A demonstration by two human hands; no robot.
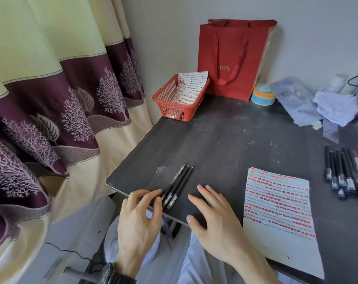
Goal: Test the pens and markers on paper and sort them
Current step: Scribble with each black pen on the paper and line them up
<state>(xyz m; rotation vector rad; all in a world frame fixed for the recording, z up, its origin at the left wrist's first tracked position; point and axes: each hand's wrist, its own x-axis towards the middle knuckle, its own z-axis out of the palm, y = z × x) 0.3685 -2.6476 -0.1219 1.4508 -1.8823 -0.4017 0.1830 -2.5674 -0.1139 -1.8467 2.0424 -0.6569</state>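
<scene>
Two bare hands work the near left corner of a dark table (225, 140). The left hand (139, 220), fingers loosely curved, rests its fingertips against the near ends of three black pens (177, 187), touching rather than gripping as far as the view shows. The right hand (210, 218) lies spread and flat, holding nothing, just to the pens' right. The pens lie side by side and touching, their long axes running from the table's near edge away and to the right. That leaves the left hand nearer, meeting them end-on. Right of the right hand lies a sheet of paper (276, 212) covered in rows of red and blue test marks. Beyond it, at the table's right edge, sits a cluster of pens and markers (346, 173), apparently not yet sorted. A red basket (174, 107) holding another marked sheet stands at the far left corner.
</scene>
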